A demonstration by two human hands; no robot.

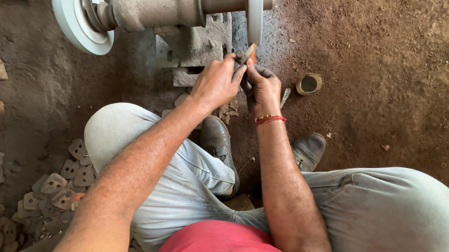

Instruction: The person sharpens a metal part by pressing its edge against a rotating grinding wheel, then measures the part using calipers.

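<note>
While the person sits low on a dirt floor with knees spread, both hands meet at upper centre of the frame. Left hand and right hand are closed together around a small metal piece, pressing its tip against the rim of a thin grinding wheel, where orange sparks show. A wider pale wheel sits on the same shaft at upper left. A small round tin lies right of the hands. Flat metal blanks are heaped at lower left, beside the left knee.
</note>
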